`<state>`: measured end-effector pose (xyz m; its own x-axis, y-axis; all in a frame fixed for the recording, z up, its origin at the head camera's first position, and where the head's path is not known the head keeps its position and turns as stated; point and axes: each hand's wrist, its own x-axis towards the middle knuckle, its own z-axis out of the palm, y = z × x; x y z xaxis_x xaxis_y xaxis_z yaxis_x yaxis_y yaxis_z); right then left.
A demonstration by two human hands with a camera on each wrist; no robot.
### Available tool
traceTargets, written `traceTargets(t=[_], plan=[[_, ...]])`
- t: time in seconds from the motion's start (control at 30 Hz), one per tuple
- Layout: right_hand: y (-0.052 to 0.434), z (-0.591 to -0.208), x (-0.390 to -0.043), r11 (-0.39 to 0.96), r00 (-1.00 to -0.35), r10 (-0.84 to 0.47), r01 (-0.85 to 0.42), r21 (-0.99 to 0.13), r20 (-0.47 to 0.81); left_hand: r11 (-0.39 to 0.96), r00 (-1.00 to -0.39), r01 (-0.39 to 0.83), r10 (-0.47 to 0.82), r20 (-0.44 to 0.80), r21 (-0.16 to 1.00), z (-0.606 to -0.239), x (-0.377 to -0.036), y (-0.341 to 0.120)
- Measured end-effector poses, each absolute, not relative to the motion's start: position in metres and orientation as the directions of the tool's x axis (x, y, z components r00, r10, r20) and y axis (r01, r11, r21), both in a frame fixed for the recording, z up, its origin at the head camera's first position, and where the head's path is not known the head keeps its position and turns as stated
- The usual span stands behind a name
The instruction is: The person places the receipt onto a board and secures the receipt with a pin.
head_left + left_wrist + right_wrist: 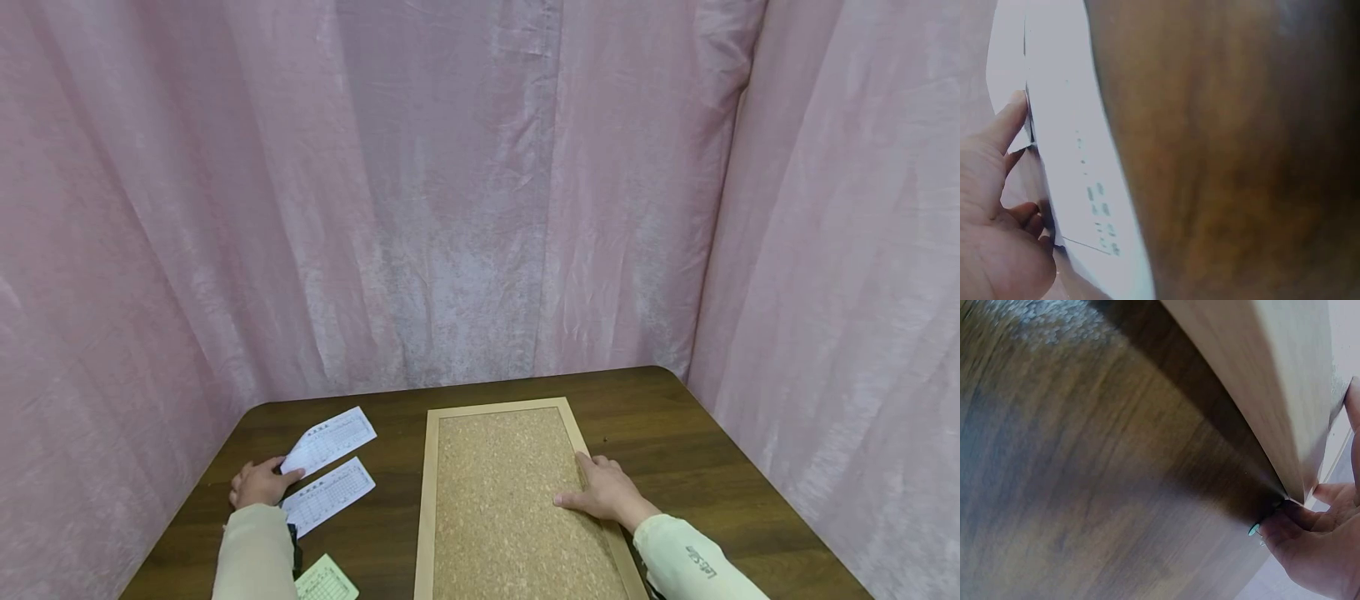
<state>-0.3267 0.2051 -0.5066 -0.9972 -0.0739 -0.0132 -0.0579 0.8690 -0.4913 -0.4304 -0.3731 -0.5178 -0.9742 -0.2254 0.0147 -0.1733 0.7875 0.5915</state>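
The left hand (258,483) pinches a white printed slip (330,438) near the table's (660,433) left edge. The right hand (603,492) lies flat, fingers spread, on the cork board (502,500) (grainy, rectangular, pale wood frame).

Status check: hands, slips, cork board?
Left hand pinching upper paper slip. Right hand flat on cork board, at its right frame. Nothing between them.

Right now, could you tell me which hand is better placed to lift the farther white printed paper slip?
The left hand: it already pinches the white printed paper slip, while the right hand rests on the wooden-framed cork board.
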Motion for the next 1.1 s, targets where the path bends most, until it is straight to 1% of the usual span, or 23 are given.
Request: traceTargets(t=[0.3,0.5,0.6,0.73,0.83,1.1], plan=[[0.206,-0.507,-0.327,0.860,-0.997,-0.078,-0.057,-0.508,-0.020,0.805,-0.969,-0.160,-0.239,0.065,0.571,-0.512,-0.432,-0.371],[0.205,-0.508,-0.327,0.862,-0.997,-0.078,-0.058,-0.504,-0.020,0.787,-0.956,-0.155,-0.271,0.109,0.597,-0.508,-0.436,-0.370],[0.205,-0.508,-0.327,0.864,-0.997,-0.077,-0.056,-0.500,-0.021,0.761,-0.952,-0.137,-0.278,0.129,0.634,-0.505,-0.437,-0.370],[0.205,-0.507,-0.327,0.864,-0.997,-0.079,-0.057,-0.500,-0.022,0.716,-0.947,-0.134,-0.297,0.125,0.685,-0.500,-0.437,-0.367],[0.204,-0.508,-0.326,0.862,-0.997,-0.080,-0.057,-0.503,-0.023,0.709,-0.940,-0.138,-0.314,0.135,0.691,-0.498,-0.437,-0.366],[0.206,-0.509,-0.326,0.863,-0.997,-0.077,-0.060,-0.502,-0.014,0.729,-0.925,-0.085,-0.310,0.217,0.679,-0.493,-0.442,-0.363]])
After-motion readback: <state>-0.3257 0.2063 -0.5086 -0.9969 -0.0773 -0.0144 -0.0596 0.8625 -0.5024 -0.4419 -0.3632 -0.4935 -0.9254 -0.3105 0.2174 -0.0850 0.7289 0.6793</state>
